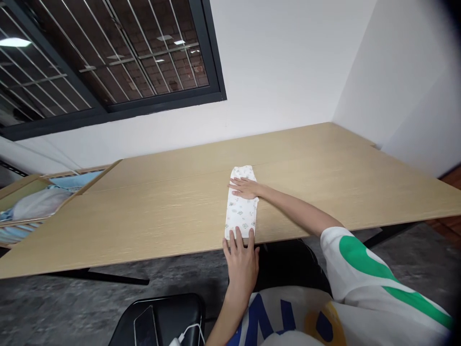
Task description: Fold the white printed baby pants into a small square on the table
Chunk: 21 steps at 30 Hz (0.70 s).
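One broad wooden tabletop [173, 206] spreads below the wall, with a black chair [182, 310] by its front edge, left of the person. Near that edge a white patterned cloth [237, 211] lies flat, directly beneath both hands. The right hand [245, 188] rests palm down across its far half; the left hand [241, 264] has fingertips on its near end. Each grip is unclenched, fingers apart, clasping nothing.

From my station, the right hand [245, 188] obscures part of the white cloth [239, 211], whose smallest printed motifs [246, 226] I cannot identify; view edges crop the window [59, 57] at top, crib [21, 186] at left, chair [180, 310] and phone [146, 327] below
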Available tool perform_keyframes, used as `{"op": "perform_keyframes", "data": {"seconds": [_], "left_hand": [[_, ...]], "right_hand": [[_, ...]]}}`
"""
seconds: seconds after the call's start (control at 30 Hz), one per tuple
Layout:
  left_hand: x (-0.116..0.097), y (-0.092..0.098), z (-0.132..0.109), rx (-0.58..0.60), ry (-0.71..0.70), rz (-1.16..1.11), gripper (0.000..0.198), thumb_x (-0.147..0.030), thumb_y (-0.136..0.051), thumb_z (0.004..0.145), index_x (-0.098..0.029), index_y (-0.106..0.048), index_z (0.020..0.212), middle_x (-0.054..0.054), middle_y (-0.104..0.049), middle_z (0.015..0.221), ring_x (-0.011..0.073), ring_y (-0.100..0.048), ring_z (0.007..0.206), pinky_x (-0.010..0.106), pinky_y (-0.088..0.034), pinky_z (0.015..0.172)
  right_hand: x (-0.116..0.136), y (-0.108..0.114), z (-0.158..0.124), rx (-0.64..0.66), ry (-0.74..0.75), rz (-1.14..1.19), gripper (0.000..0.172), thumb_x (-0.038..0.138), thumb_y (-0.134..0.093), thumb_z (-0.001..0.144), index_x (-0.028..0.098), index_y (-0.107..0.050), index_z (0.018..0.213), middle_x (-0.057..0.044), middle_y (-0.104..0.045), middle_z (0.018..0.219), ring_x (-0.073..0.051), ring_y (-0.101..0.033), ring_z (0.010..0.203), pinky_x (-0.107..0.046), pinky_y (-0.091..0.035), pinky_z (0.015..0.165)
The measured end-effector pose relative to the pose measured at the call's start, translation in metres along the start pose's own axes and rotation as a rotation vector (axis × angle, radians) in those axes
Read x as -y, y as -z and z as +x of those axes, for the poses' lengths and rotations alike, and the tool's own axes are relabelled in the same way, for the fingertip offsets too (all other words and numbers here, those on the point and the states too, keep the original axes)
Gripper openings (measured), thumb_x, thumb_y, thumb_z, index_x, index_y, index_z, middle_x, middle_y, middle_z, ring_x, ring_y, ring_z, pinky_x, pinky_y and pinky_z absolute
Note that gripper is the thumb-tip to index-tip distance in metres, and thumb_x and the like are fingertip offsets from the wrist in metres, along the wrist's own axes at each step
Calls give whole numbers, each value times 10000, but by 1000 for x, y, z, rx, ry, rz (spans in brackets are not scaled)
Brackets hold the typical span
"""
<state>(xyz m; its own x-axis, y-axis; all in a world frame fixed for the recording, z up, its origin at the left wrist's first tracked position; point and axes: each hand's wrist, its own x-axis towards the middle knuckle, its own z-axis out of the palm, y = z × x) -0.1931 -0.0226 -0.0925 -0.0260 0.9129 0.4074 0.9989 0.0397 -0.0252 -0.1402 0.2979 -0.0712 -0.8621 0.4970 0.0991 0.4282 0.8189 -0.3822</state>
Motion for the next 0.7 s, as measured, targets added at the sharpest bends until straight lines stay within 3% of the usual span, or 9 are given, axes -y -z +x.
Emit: {"op": "perform_keyframes", "data": {"seconds": [0.13, 0.4, 0.57, 0.7], "left_hand": [[1, -3, -1, -14, -5, 33, 644, -323, -693, 927, -310, -506, 1543, 188, -481, 1591, 439, -449, 1463, 669, -405, 1146], [0, -3, -1, -18, -1, 16, 592, -273, -653, 953, -297, -526, 1530, 202, -476, 1589, 439, -467, 1450, 639, -430, 1132], [5, -6, 0, -25, -25, 82, 615, -230, -657, 935, -312, -517, 1528, 181, -523, 1551, 411, -511, 1416, 613, -471, 1102], [10, -8, 0, -34, -43, 65, 647, -141, -626, 919, -335, -518, 1526, 164, -545, 1527, 388, -532, 1389, 603, -465, 1110]], "right_hand": [[-24, 10, 17, -89, -87, 52, 571, 507, -518, 1011, 270, -549, 1531, -64, -471, 1627, -265, -331, 1563, -450, -284, 1251], [-45, 26, 32, -111, -102, 18, 568, 425, -507, 1001, 171, -552, 1508, -91, -396, 1669, -253, -293, 1579, -439, -171, 1297], [-33, 30, 31, -165, -123, -8, 591, 365, -524, 980, 142, -510, 1528, -124, -361, 1686, -281, -265, 1589, -468, -143, 1301], [-1, 31, 9, -308, -81, -81, 616, 222, -518, 951, 110, -461, 1555, -150, -322, 1701, -299, -218, 1601, -459, -142, 1305]]}}
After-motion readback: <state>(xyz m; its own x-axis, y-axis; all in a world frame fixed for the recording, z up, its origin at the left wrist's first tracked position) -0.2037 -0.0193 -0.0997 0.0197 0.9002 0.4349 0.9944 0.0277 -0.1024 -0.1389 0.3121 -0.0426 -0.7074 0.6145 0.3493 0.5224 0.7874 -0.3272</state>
